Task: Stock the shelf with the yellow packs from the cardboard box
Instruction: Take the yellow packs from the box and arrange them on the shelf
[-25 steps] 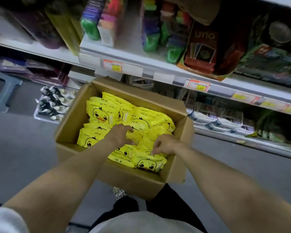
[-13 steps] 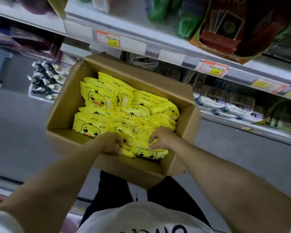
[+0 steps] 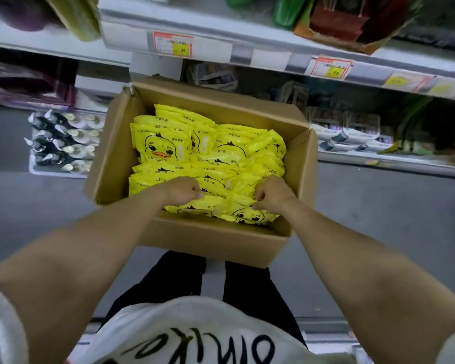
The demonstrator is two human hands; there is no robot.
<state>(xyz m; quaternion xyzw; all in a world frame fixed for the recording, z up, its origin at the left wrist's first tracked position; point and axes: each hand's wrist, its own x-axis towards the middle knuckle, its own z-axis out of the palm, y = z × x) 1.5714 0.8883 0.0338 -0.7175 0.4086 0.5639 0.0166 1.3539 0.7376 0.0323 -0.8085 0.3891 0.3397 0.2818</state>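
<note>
Stocked shelf (image 3: 247, 52) runs behind the box (image 3: 216, 243), which is full of packs (image 3: 221, 153). Left hand (image 3: 184, 190) and right hand (image 3: 272, 194) curl round near packs. These look light, soft and slick, so gripping a bunch by its sides seems best.

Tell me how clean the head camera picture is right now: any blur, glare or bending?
Head view, centre: sharp, the duck print on the yellow plastic packs in the brown cardboard box reads clearly. Head view, top: the white metal shelf and its goods are smeared. Head view, edges: wide-angle bending stretches the forearms; only faint sheen on the packs.
</note>
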